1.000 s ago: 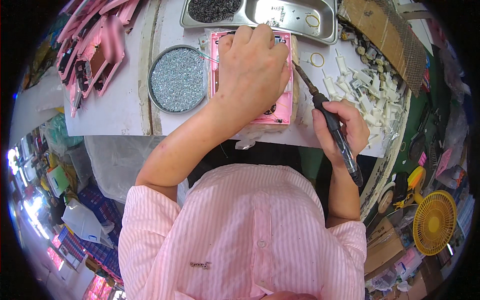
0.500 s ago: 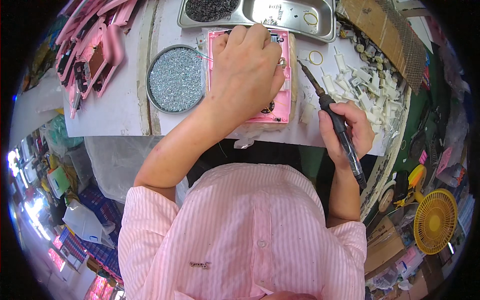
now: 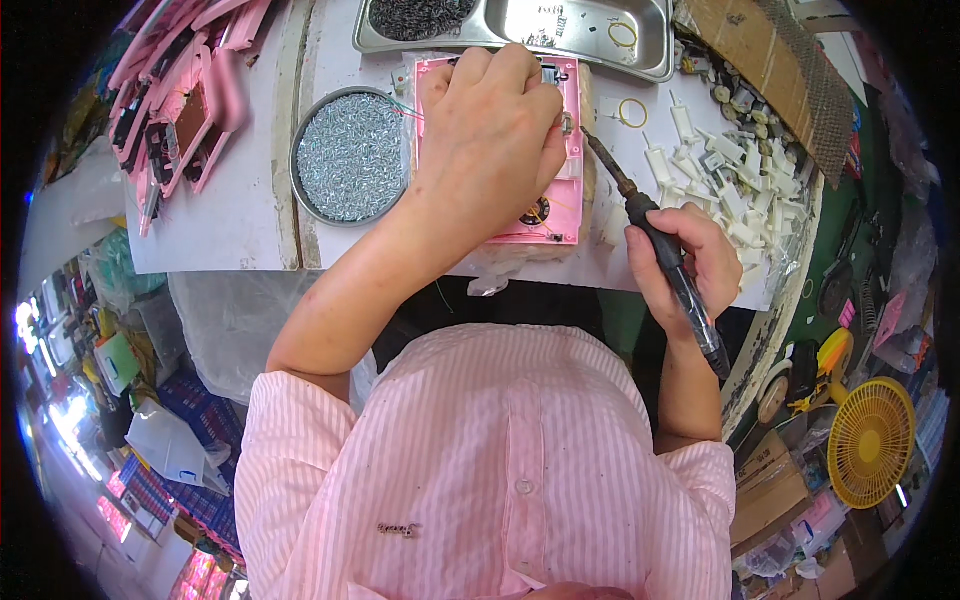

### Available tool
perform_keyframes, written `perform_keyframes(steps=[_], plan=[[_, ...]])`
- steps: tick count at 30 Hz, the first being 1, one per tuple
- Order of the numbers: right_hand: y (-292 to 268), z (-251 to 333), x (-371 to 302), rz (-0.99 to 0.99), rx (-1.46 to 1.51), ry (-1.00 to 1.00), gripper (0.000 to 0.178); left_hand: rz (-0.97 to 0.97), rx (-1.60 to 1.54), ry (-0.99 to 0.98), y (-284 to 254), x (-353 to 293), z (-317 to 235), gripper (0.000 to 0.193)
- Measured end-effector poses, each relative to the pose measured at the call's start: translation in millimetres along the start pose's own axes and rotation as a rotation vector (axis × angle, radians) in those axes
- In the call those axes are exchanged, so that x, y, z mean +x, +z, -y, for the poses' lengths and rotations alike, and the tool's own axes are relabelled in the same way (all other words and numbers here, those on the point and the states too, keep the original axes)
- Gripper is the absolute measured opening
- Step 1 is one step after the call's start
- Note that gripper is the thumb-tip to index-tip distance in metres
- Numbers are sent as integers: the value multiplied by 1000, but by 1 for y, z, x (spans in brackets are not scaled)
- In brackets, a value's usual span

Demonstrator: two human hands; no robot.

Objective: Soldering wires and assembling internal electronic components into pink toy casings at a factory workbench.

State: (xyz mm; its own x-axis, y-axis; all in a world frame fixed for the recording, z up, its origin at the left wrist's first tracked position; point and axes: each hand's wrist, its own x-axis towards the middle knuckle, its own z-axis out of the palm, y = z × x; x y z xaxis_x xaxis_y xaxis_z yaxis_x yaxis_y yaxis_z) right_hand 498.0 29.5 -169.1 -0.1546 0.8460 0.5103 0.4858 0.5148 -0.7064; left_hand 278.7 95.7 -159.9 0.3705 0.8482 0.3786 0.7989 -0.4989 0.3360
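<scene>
My left hand (image 3: pixel 495 135) lies over an open pink plastic casing (image 3: pixel 568 212), its fingers curled down at the casing's upper part. Whatever those fingertips pinch is hidden beneath the hand. Below the hand, a round black part with thin wires shows inside the casing. A soldering iron (image 3: pixel 660 240) with a black handle is held in my right hand (image 3: pixel 712 265), to the right of the casing. Its tip points up and left, close to the casing's right edge. A thin green wire sticks out at the casing's left side.
A round tin (image 3: pixel 300 190) of small silvery screws stands left of the casing. Behind lies a metal tray (image 3: pixel 480 40) with dark small parts and a yellow ring. White plastic parts (image 3: pixel 735 165) are heaped at right beside cardboard (image 3: pixel 765 60). Pink casings (image 3: pixel 190 110) pile up far left.
My right hand has brought the soldering iron a little left, so its tip is nearer the casing. The left hand has stayed almost in place.
</scene>
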Motion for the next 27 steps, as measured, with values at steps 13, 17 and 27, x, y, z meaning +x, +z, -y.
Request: perform_keyframes(steps=[13, 17, 27], plan=[[5, 3, 0, 28, 20, 15, 32, 11, -20, -7, -1, -1, 1, 11], [7, 3, 0, 26, 31, 14, 32, 11, -16, -6, -2, -1, 0, 11], [0, 5, -3, 61, 17, 35, 27, 8, -11, -4, -2, -1, 0, 11]])
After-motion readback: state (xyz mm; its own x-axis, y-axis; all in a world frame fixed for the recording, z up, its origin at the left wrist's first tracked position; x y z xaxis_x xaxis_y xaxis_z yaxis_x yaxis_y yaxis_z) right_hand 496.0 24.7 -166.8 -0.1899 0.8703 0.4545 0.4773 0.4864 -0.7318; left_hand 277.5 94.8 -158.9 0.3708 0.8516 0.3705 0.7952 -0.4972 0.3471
